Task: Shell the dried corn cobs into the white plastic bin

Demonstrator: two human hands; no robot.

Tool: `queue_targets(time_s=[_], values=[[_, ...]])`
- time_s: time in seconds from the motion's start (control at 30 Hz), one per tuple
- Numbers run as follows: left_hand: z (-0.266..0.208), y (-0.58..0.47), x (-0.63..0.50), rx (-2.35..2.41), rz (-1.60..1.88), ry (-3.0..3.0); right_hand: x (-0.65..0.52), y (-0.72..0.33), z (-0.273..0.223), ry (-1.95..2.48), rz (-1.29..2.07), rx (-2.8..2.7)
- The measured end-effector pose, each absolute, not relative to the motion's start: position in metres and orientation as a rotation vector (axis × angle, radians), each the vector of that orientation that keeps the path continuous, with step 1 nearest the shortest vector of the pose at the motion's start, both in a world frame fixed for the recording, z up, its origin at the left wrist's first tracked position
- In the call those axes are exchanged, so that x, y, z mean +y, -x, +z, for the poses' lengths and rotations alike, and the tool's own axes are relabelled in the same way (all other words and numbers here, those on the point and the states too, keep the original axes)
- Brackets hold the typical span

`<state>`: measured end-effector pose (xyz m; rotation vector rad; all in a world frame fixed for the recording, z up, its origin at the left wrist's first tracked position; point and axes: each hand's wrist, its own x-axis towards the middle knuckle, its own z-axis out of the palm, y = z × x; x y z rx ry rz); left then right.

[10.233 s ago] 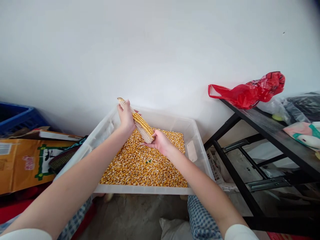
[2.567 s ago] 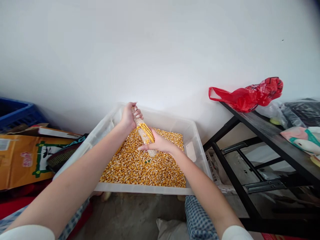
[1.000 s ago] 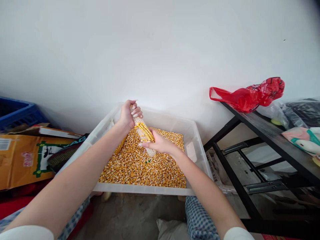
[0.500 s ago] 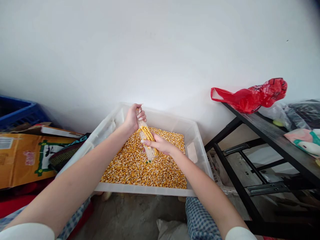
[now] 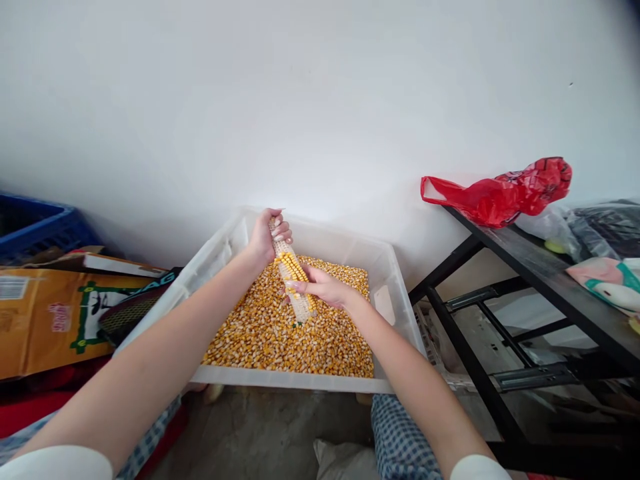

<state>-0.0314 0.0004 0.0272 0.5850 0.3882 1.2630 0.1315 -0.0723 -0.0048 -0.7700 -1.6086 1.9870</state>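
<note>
A partly stripped corn cob (image 5: pixel 301 307) slants over loose kernels, with a few yellow rows left along its middle and bare pale cob at both ends. My left hand (image 5: pixel 265 237) is wrapped round its upper end. Lower down, my right hand (image 5: pixel 320 285) grips the cob from the right, thumb lying across it near the yellow rows; its other fingers are mostly hidden behind. Beneath both hands, loose corn kernels (image 5: pixel 250 343) fill the bottom of a translucent plastic bin (image 5: pixel 345 235).
On the left are a blue crate (image 5: pixel 50 230) and an orange-brown cardboard box (image 5: pixel 40 320). At right stands a black metal-framed table (image 5: pixel 545 273) bearing a red plastic bag (image 5: pixel 495 197). A white wall (image 5: pixel 310 100) rises behind the bin.
Both hands keep hold of the corn cob in nearly the same place. The right thumb has shifted very slightly along it; the view has moved a little.
</note>
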Motion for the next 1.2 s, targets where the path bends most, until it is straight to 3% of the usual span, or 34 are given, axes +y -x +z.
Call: queue_targets(time_s=[0.17, 0.37, 0.67, 0.87, 1.2], values=[[0.032, 0.026, -0.006, 0.426, 1.278, -0.619, -0.075, -0.128, -0.007, 0.895, 1.795, -1.666], [0.031, 0.025, -0.006, 0.41, 1.2, -0.629, -0.071, -0.131, -0.009, 0.687, 2.101, -1.473], [0.031, 0.019, -0.008, 0.48, 1.319, -0.654, -0.074, -0.12, -0.016, 0.99, 1.72, -1.563], [0.031, 0.019, -0.009, 0.489, 1.29, -0.65, -0.07, -0.125, -0.016, 0.817, 1.904, -1.497], [0.034, 0.013, -0.014, 0.54, 1.441, -0.564, -0.076, -0.115, -0.013, 1.008, 1.649, -1.477]])
